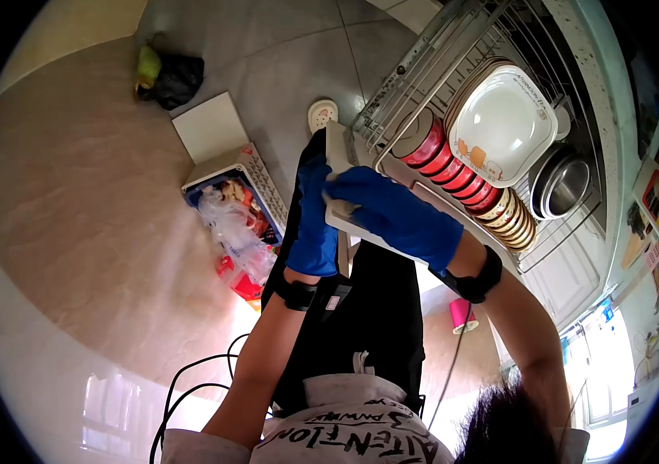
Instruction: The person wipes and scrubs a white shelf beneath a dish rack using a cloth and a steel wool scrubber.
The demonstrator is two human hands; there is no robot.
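Observation:
Both hands wear blue gloves. My left hand [315, 220] is wrapped against the outer side of a white panel [339, 151], which stands at the front of a pulled-out dish rack [453, 77]. Across the panel's top edge lies my right hand [395, 210], its fingers bent together over something small and greyish that I cannot make out. Behind the panel the wire rack holds white square plates [509, 124], a row of red bowls [453, 174], patterned bowls [517, 224] and metal bowls [565, 187].
On the floor at the left are a basket [268, 185] with produce and plastic bags, and a black bag [179, 81]. A light clog [322, 114] shows beyond the panel. A pink spool [463, 316] is below my right forearm. Black cables [171, 402] run at the lower left.

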